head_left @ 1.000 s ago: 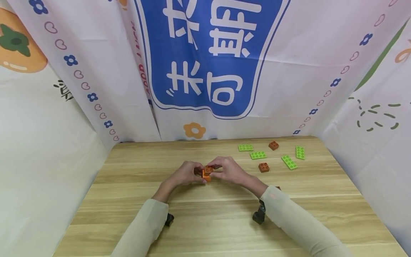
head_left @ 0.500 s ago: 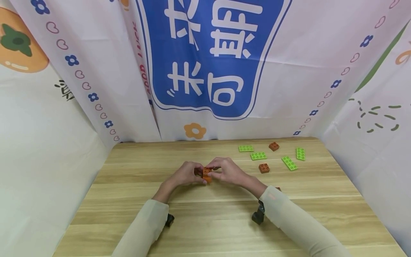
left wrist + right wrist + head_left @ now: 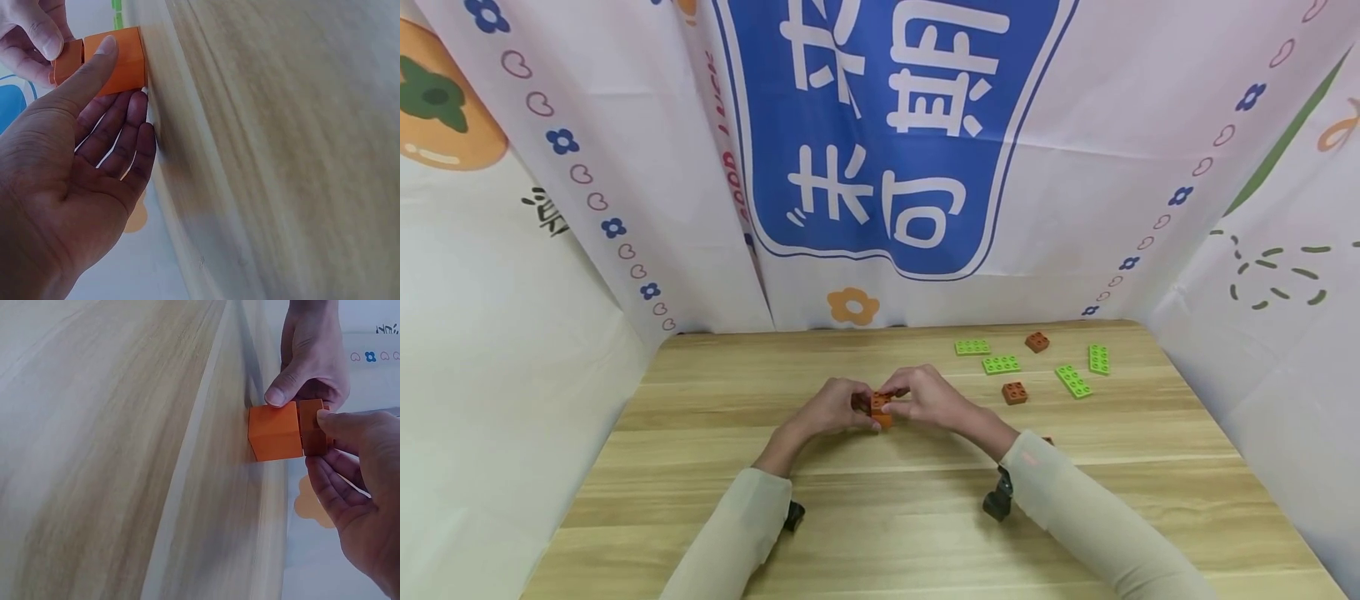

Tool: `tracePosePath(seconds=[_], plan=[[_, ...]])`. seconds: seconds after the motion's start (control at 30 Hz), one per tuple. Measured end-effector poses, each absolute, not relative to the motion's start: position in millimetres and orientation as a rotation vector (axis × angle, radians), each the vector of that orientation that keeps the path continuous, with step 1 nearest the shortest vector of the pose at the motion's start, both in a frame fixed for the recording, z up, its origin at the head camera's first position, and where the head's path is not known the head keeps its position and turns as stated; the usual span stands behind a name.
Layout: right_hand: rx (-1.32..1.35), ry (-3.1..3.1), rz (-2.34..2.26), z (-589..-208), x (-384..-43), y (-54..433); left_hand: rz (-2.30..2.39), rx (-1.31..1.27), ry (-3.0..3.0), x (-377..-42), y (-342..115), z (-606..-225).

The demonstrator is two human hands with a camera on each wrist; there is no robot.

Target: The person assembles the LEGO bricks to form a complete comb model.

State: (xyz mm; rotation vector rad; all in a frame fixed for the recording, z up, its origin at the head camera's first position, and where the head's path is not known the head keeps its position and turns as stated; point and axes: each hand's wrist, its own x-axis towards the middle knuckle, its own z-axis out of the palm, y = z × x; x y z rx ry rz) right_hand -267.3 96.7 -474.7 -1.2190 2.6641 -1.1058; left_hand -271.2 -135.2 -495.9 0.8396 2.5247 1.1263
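In the head view both hands meet at the middle of the wooden table around a small two-piece stack. Low in it is a bright orange building block [image 3: 274, 432] that stands on the tabletop. My left hand [image 3: 833, 407] holds this block between thumb and fingers, the thumb lying across its side in the left wrist view. On top sits a reddish-brown studded brick [image 3: 312, 439], a thin dark seam showing between the two. My right hand [image 3: 929, 398] pinches the brown brick, thumb on one side and fingertips on the other.
To the right lie several lime green bricks [image 3: 1002, 364] with studs. Among them are two brown bricks [image 3: 1015, 392], and another brown brick [image 3: 1047, 441] peeks out from behind the right sleeve. A printed cloth [image 3: 1052, 225] hangs at the table's back edge [image 3: 737, 332].
My right hand has brought the brown brick slightly left and down, from offset above the orange block to lined up on top of it. The left hand has stayed in place.
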Motion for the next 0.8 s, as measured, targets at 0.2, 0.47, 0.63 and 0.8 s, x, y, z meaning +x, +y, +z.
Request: tracePosePath(seconds=[0.2,0.47,0.63,0.8], plan=[[-1.233,2.658,-1.094,-473.8,-265.9,93.8,1.113,0.844,2.530,-271.8,-138.3,-495.3],[-1.218,2.674,-1.053,-471.3,-264.0,93.1,1.128,0.851,2.509,-271.4,-139.4,-494.7],[-1.198,2.698,-1.076,-473.9,-261.5,94.0,1.136,0.857,2.493,-272.0,-138.6,-495.6],[-1.203,2.715,-1.100,-476.0,-259.9,96.2,1.123,0.858,2.495,-273.1,-136.5,-495.0]])
